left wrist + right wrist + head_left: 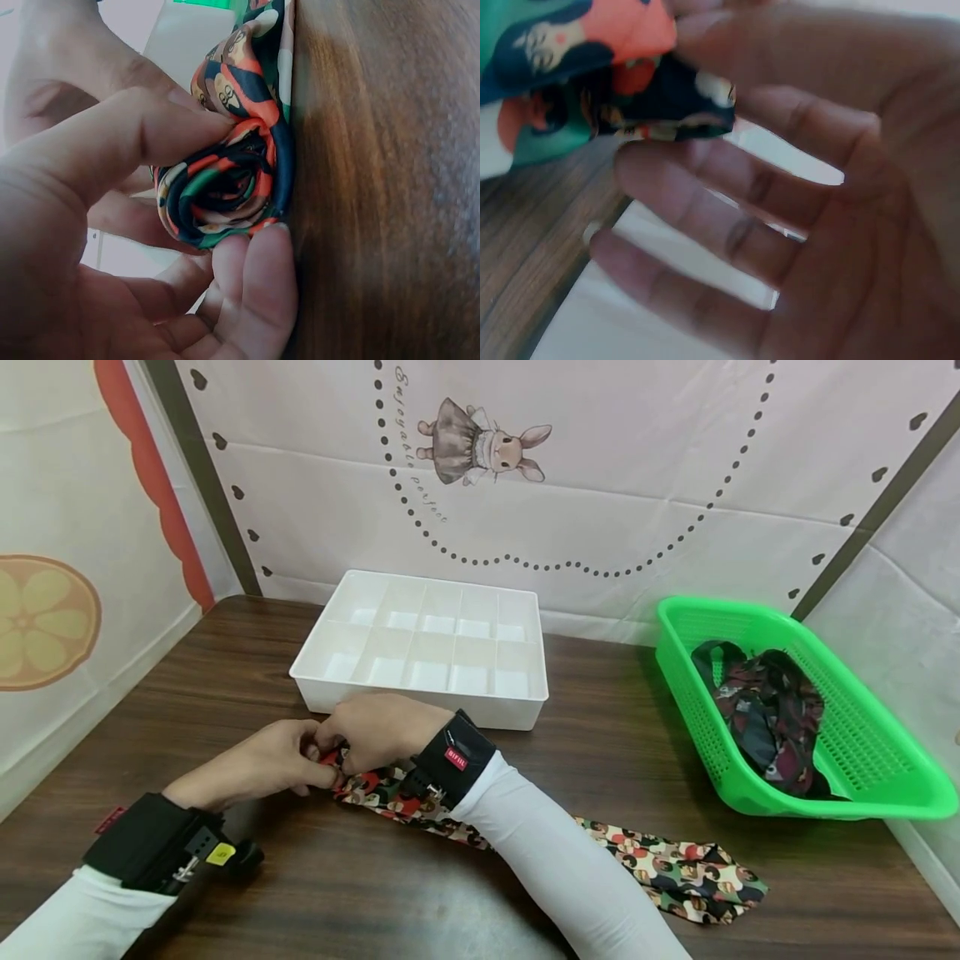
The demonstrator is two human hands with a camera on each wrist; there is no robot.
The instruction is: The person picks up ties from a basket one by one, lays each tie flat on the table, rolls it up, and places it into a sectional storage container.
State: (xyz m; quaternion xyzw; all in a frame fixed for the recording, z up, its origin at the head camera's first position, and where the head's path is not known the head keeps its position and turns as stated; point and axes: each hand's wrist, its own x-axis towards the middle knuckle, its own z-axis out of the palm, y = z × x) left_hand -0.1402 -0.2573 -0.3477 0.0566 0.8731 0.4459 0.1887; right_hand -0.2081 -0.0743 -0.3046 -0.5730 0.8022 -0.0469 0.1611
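Brown wood surface [225,693] holds a tie [675,868]. Both the left hand [262,764] and right hand [378,731] pinch its rolled end tight. A loose grip could let the roll spring open.

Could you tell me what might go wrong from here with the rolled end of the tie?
The roll is held only by fingertips of the left hand and right hand, so it may spring loose if either slips. The unrolled tie trails under the right forearm, which could drag it. The white tray sits just behind the hands, so a knuckle might bump it.
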